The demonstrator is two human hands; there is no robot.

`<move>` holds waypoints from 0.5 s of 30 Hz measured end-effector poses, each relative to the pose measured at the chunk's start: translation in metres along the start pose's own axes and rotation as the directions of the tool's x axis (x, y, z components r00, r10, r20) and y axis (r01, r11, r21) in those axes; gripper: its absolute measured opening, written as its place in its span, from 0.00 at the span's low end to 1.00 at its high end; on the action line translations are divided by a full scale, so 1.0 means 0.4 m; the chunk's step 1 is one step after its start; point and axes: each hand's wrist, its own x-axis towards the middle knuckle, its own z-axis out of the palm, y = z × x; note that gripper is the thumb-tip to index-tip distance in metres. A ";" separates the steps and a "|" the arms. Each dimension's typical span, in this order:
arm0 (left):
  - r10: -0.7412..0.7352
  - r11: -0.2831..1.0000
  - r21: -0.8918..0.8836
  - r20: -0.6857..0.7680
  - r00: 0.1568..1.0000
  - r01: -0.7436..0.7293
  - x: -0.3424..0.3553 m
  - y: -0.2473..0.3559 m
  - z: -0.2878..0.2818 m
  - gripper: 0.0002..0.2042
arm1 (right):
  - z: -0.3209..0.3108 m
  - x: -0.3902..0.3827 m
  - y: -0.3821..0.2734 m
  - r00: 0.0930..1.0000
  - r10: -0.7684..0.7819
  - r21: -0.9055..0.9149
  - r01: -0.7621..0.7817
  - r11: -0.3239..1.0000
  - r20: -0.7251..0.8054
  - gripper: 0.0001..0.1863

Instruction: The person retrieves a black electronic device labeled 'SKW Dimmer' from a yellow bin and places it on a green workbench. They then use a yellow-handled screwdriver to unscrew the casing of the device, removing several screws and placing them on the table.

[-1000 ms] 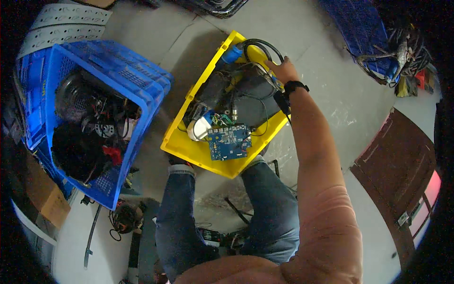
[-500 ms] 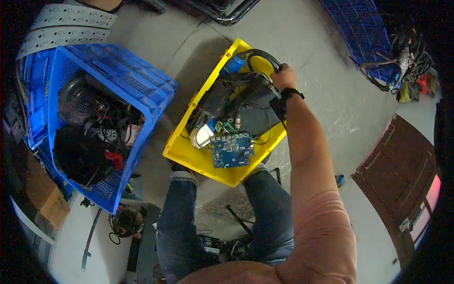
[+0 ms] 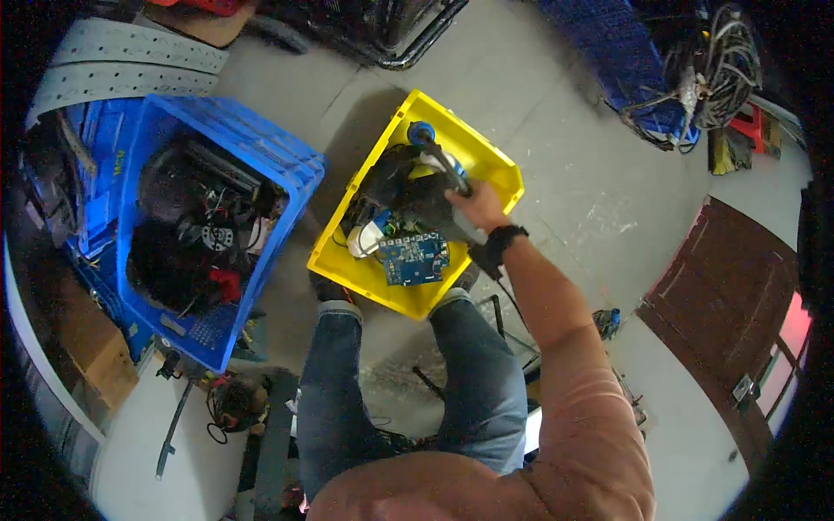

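Observation:
A yellow plastic bin point(image 3: 330, 256) stands at my feet, holding a blue circuit board point(image 3: 413, 259), a white part point(image 3: 363, 238), black parts point(image 3: 387, 178) and a blue plug point(image 3: 421, 132). My right hand point(image 3: 473, 200) reaches into its right half, fingers closed on a thick black cable point(image 3: 447, 165) that runs toward the blue plug. My left hand is out of view.
A blue crate point(image 3: 287, 172) full of dark parts stands at left. A dark blue crate point(image 3: 591, 52) with cable bundles point(image 3: 725, 69) is at upper right, a black tubular frame point(image 3: 400, 52) at top, cardboard point(image 3: 100, 347) at lower left, a brown door point(image 3: 695, 295) at right.
My right hand has moved down and left from the bin's far right rim toward its middle, drawing the black cable with it; the cable's loop at the top has straightened downward.

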 end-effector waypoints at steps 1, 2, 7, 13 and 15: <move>-0.001 1.000 -0.006 0.014 1.000 0.001 -0.004 -0.013 -0.008 0.04 | 0.010 -0.039 -0.005 1.000 -0.004 0.039 0.004 0.999 0.006 0.24; 0.000 1.000 -0.017 0.021 1.000 0.000 -0.006 -0.029 -0.008 0.04 | 0.016 -0.075 -0.020 1.000 0.004 -0.023 -0.004 1.000 -0.014 0.24; -0.008 0.997 -0.081 0.089 0.996 0.016 -0.027 -0.037 -0.032 0.04 | 0.012 -0.197 -0.012 0.985 -0.037 0.168 0.065 0.984 -0.168 0.16; 0.090 0.968 -0.248 0.238 0.967 -0.029 0.024 -0.044 -0.070 0.05 | -0.189 -0.395 -0.112 0.987 0.067 0.307 -0.018 0.952 -0.147 0.13; 0.175 0.969 -0.202 0.138 0.975 -0.145 0.023 -0.051 -0.054 0.08 | -0.241 -0.447 -0.123 0.983 0.076 0.292 -0.025 0.956 -0.165 0.11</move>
